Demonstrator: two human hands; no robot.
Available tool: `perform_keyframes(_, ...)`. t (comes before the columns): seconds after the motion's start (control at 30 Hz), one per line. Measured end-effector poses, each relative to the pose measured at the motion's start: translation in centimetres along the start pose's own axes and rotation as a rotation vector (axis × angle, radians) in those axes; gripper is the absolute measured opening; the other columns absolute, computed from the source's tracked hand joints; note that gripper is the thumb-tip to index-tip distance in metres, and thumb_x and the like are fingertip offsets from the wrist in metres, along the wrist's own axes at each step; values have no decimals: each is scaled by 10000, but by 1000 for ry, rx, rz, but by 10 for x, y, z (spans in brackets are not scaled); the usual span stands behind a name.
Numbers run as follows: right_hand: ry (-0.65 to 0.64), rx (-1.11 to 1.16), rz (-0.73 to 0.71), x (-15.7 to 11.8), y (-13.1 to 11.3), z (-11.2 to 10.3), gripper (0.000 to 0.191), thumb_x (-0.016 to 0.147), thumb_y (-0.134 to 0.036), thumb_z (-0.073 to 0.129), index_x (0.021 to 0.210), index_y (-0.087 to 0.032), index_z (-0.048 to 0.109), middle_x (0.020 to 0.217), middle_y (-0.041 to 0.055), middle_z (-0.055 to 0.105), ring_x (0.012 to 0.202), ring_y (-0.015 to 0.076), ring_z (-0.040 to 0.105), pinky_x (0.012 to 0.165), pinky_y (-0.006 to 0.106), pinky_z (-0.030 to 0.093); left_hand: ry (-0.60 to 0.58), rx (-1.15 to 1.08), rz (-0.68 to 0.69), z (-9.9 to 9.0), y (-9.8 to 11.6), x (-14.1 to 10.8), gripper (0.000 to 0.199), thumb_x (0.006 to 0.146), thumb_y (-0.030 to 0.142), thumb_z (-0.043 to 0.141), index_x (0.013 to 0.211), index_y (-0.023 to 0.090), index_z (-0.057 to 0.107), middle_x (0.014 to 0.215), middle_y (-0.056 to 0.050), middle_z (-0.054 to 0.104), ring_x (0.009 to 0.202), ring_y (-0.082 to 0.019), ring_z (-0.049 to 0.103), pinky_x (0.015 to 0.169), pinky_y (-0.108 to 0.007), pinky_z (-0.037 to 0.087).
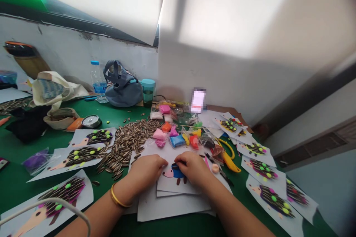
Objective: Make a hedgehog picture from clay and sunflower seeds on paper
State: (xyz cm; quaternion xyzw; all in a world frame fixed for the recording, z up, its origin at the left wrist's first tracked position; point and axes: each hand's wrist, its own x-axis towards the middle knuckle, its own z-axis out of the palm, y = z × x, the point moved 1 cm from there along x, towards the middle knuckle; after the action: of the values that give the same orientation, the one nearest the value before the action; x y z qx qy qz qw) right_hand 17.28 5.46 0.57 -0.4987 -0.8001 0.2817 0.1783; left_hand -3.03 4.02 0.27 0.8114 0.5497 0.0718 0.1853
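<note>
A clay hedgehog with a pink face and a blue body lies on white paper before me. My right hand is closed in a pinch over the blue body, with a dark sunflower seed at its fingertips. To the left of the face, my left hand rests on the paper, its thumb and fingers drawn together. Whatever those left fingers hold, if anything, is hidden. Behind my left hand spreads a heap of striped sunflower seeds.
Bagged coloured clay lies beyond my hands. Yellow-handled scissors and a ball of peach clay are at right. Seed-covered hedgehog pictures flank both sides. A phone, cup and blue bag stand along the wall.
</note>
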Motion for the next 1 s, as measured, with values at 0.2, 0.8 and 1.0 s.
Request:
perform_keyframes(0.2,13,-165,-26,1,-4,-2,238,856,-143,578,935,-234,783,865,27,730,774,158,683,704,238,478,-22,54,3,-4,5,-1,317,891,221,510,1087,313,742,977,-59,743,899,-230,689,773,-287,479)
perform_keyframes(0.8,14,-219,-86,1,0,2,249,854,-120,585,940,-240,786,855,23,731,859,176,648,772,259,437,-45,71,85,-4,16,-4,428,882,177,490,1218,349,689,982,-67,751,893,-269,709,746,-331,503)
perform_keyframes(1.0,4,-211,-123,-1,1,0,269,849,-103,584,958,-242,788,884,31,744,887,180,657,800,262,445,-58,69,89,-1,16,-5,420,879,180,503,1220,335,694,974,-82,749,871,-275,708,743,-332,506)
